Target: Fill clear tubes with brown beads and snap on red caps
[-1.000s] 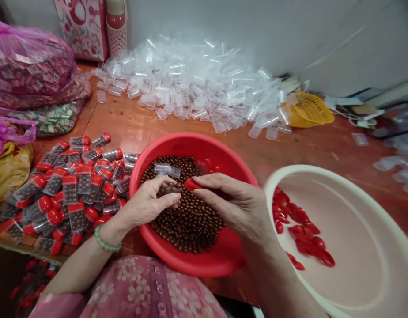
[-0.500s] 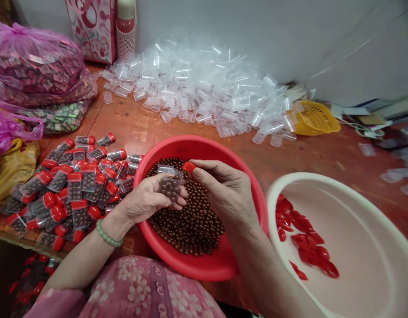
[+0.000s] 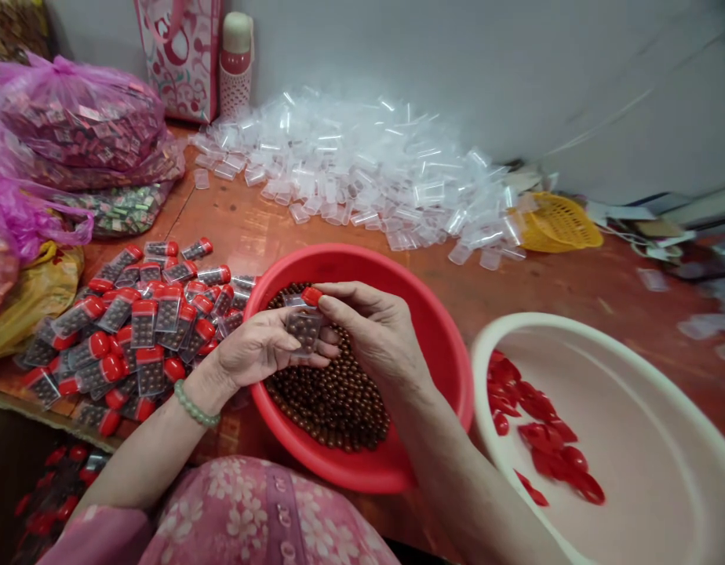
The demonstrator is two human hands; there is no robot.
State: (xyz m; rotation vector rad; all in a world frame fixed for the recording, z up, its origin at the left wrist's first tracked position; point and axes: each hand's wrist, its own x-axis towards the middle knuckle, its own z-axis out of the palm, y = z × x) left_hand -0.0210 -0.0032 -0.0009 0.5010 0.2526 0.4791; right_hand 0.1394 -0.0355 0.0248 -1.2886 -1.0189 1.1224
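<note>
My left hand (image 3: 260, 345) holds a small clear plastic box (image 3: 304, 328) filled with round brown balls, thumb across its front. Between the thumb and fingers of my right hand (image 3: 368, 322) is a red cap (image 3: 311, 296), at the top end of the box; whether it is seated there I cannot tell. Both hands are over a red basin (image 3: 436, 329) that holds a heap of brown balls (image 3: 339, 400). Left of the basin lies a pile of filled boxes with red caps (image 3: 143, 323).
Clear plastic boxes (image 3: 362, 173) are heaped along the wall. A white basin (image 3: 645, 439) with loose red caps (image 3: 544, 439) stands right. Near the heap lies a yellow basket (image 3: 562, 224). Pink plastic bags (image 3: 85, 118), a patterned bag (image 3: 183, 63) and a flask (image 3: 236, 67) stand back left.
My right hand has brought the red cap left to the top of the clear box, where before they were apart. My left hand still holds the box. The camera view has shifted slightly.
</note>
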